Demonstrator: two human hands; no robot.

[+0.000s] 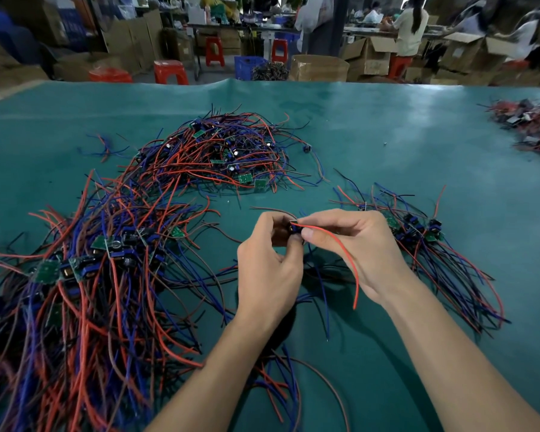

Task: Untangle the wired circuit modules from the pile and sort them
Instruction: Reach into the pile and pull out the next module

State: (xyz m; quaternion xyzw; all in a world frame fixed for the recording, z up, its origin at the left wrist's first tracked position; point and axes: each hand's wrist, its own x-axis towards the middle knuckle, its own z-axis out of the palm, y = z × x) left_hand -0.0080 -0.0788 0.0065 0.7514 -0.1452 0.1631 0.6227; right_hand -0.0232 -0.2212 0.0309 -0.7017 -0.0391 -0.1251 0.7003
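Observation:
My left hand [267, 269] and my right hand [356, 244] meet above the green mat [387, 145], both pinching one small dark circuit module [294, 229]. Its red wire [346, 263] runs across my right palm and hangs down; a blue wire drops below it. A tangled pile of modules with red, blue and black wires [219, 154] lies at the far centre. A large spread-out pile [85, 269] fills the left. A smaller bundle with wires lying side by side [434, 244] rests just right of my right hand.
Another heap of dark modules [527, 126] sits at the mat's far right edge. Loose wires [278, 381] lie between my forearms. Beyond the table are red stools, cardboard boxes, a blue crate and people at benches.

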